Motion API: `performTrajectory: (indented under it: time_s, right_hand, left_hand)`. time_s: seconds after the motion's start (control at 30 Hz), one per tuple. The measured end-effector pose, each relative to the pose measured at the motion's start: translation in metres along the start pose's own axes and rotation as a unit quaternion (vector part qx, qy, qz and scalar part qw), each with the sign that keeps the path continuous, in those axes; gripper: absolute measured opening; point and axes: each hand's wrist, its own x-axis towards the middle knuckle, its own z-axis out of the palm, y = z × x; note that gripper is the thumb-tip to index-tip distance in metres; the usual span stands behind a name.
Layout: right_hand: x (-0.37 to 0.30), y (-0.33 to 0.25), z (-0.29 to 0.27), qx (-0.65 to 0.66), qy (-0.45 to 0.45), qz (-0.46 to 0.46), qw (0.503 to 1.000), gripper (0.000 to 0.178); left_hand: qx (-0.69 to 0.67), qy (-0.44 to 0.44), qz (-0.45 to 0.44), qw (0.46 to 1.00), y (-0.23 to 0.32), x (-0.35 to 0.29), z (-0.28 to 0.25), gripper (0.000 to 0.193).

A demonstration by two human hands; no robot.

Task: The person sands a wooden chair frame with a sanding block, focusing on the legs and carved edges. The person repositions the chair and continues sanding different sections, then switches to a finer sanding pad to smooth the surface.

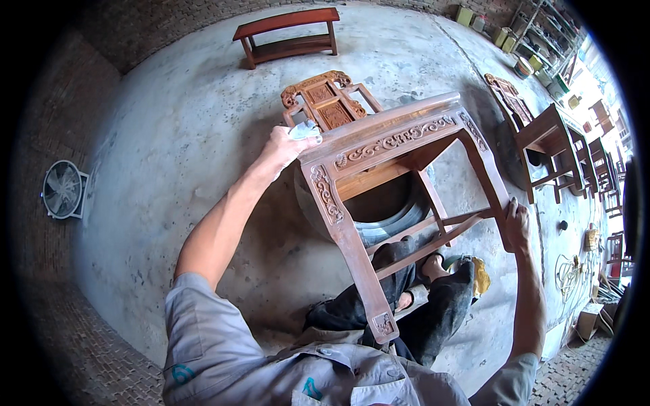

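A carved wooden chair (382,157) lies tipped back in front of me, its legs pointing toward my body. Scrollwork runs along the front apron and the leg tops, and a carved backrest (333,111) shows beyond the seat. At the seat's left corner, my left hand (283,150) is closed around a pale folded piece (305,130), cloth or paper; I cannot tell which. My right hand (517,228) is wrapped round the right front leg (496,189). Under the chair is a dark, round, tyre-like ring (386,233), partly hidden by the frame.
My bent legs (443,308) are below the chair. A low reddish bench (288,40) stands at the far side. More wooden chairs (552,149) line the right, near shelves (548,37) and a coiled cord (572,274). A fan (63,189) is at far left.
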Motion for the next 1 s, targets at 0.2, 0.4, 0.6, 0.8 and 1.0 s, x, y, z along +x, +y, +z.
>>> performTrajectory:
  time_s: [0.2,0.4,0.6,0.8,1.0]
  right_hand:
    - [0.002,-0.011,-0.006,0.035,-0.031,0.058,0.997,0.051]
    - [0.001,-0.005,-0.005,0.025,-0.031,0.037,0.999,0.052]
    - [0.001,-0.007,-0.009,0.031,-0.063,0.070,0.995,0.050]
    - [0.002,0.007,-0.003,-0.020,-0.036,-0.005,0.999,0.043]
    - [0.005,-0.001,-0.010,-0.002,-0.165,0.094,0.982,0.042]
  left_hand:
    - [0.015,-0.043,0.028,0.999,0.020,0.019,0.005,0.037]
    - [0.060,0.003,-0.019,0.998,0.003,0.018,-0.010,0.039]
    - [0.194,0.089,0.194,0.958,-0.006,-0.025,0.001,0.030]
    - [0.352,0.038,0.423,0.834,-0.012,-0.035,0.016,0.048]
    - [0.370,0.055,0.455,0.808,-0.014,-0.038,0.011,0.048]
